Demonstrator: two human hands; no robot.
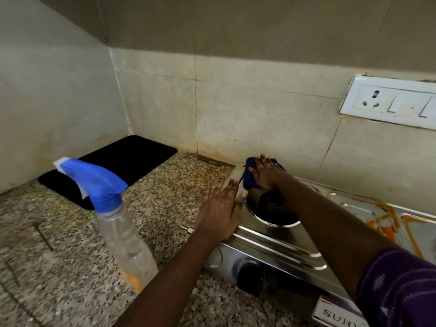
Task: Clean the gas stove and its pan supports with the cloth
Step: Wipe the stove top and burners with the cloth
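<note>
A clear spray bottle (125, 223) with a blue trigger head stands on the speckled counter (165, 199), left of the steel gas stove (278, 241). The left hand (220, 210) lies flat, fingers straight, on the stove's left edge, holding nothing. Beyond it, the right hand (265, 172) presses spread fingers onto the blue cloth (250, 172), bunched under the palm at the stove's back-left corner, just behind the dark burner (271, 206).

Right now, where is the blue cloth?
The blue cloth lies under the right hand, on the steel gas stove's far left corner, by the tiled wall.
</note>
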